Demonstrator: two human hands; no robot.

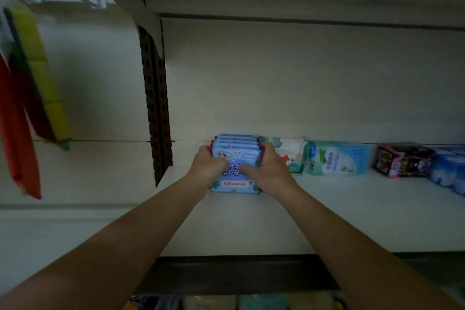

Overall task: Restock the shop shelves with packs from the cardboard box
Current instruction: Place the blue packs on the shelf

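Both my arms reach straight forward and a little inward, bare forearms stretched over the front edge of the white shelf (251,224), wrists close together deep inside the bay. My left hand (207,165) clasps the left side of the bundle of blue packs (236,152), fingers curled round its edge and thumb lying across the front face. My right hand (266,171) clasps the right side the same way, thumb pointing in toward the middle, so the bundle is squeezed between the two hands. The bundle is several flat packs standing on edge one behind another, the front one facing me; each is light blue with dark pink side seams, a red logo at the top left, white lettering partly hidden by my thumbs, and a pink band of print near the bottom. Its lower edge looks to sit on the shelf board, at the left end of the row and toward the back panel. Just beside it on the right, touching my right hand, stands a white pack with green leaves (289,150), then a teal and blue pack (337,158).
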